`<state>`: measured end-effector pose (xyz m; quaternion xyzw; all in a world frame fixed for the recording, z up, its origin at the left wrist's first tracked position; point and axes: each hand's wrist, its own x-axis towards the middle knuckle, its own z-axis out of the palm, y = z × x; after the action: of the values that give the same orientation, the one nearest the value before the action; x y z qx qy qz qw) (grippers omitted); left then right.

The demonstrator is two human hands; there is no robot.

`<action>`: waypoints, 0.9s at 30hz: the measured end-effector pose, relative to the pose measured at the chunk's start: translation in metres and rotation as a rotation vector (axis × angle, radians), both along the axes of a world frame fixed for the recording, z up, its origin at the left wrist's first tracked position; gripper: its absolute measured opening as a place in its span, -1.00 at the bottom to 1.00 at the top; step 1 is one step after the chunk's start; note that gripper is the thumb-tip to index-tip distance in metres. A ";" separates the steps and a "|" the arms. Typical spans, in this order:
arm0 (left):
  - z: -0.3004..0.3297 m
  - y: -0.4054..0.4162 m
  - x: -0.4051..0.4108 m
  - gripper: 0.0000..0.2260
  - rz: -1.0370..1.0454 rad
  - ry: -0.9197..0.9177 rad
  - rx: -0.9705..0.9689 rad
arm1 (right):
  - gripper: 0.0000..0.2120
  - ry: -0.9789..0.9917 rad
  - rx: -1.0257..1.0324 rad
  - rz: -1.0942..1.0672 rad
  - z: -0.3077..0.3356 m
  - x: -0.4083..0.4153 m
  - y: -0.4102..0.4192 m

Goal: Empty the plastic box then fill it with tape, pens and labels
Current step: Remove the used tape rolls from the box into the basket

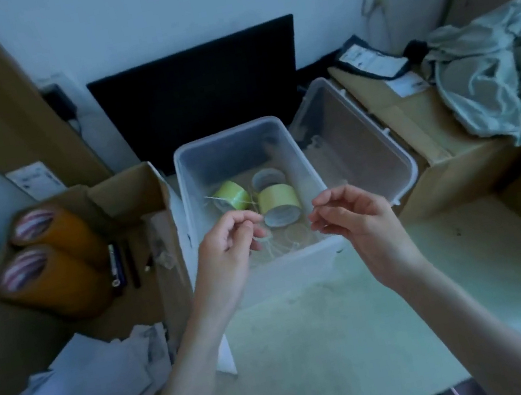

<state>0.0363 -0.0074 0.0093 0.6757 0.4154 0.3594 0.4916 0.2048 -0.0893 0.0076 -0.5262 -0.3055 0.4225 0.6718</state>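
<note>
The clear plastic box (244,151) on the floor looks light and slightly flexible, best gripped by its rim. Inside, toward its near wall, lie stiff tape rolls (279,201). Above that wall, left hand (228,238) and right hand (355,212) each pinch thin, limp string (275,247), which may tangle.

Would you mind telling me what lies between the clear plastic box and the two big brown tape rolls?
In the head view, a cardboard box flap and loose pens lie between the plastic box and the brown tape rolls.

Left hand (229,237) covers near wall of plastic box (300,155); thin string (275,247) under it blurred, ends untraceable; pens (122,263) too dim to count; grey cloth (505,74) cut by right edge.
</note>
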 end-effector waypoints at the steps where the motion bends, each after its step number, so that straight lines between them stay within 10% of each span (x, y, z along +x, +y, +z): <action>1: 0.001 0.005 -0.003 -0.79 0.021 0.008 0.009 | -0.77 -0.021 0.006 0.010 0.002 0.000 0.007; 11: -0.009 0.045 0.000 -0.87 0.154 0.206 0.195 | -0.82 -0.303 -0.024 0.113 0.006 0.030 0.070; 20: -0.034 0.104 0.010 -0.74 0.008 0.802 0.623 | -0.73 -1.064 -0.159 0.239 -0.019 0.059 0.136; 27: -0.059 0.112 0.010 -0.69 0.017 0.864 0.713 | -0.36 -1.749 -0.412 0.546 -0.053 0.053 0.182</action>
<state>0.0461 0.1046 -0.0498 0.8825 0.4375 0.1719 0.0148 0.2576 0.0930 -0.0453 -0.6756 -0.7339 0.0658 -0.0251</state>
